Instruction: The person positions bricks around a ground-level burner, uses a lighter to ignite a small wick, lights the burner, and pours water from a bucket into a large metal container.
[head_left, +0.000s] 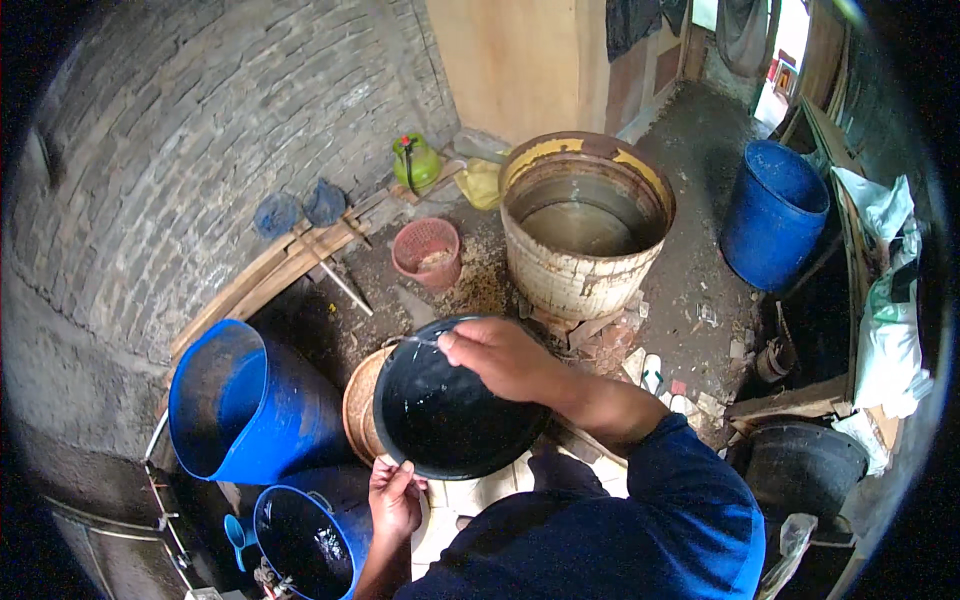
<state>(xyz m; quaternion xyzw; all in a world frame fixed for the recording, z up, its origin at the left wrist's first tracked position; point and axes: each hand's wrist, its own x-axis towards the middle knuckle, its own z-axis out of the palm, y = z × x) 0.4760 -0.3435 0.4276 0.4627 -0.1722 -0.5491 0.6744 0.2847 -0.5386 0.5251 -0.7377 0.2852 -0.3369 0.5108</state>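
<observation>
A round black basin (455, 425) is in front of my body, with glints of light on its dark inside. At its near-left rim, my left hand (393, 497) pinches the edge between thumb and fingers. Over the far side of the basin is my right hand (500, 358), its fingers closed. A thin pale piece sticks out to the left from those fingers; its kind cannot be made out. Partly hidden under the basin's left side is a wide tan round container (361, 402).
Two blue drums (300, 400) (330, 495) stand at the left, with a light-blue dipper (236, 535) beside them. Ahead are a rusty drum (560, 275), a pink basket (428, 250) and a green gas cylinder (418, 165). Another blue drum (765, 225) stands at right.
</observation>
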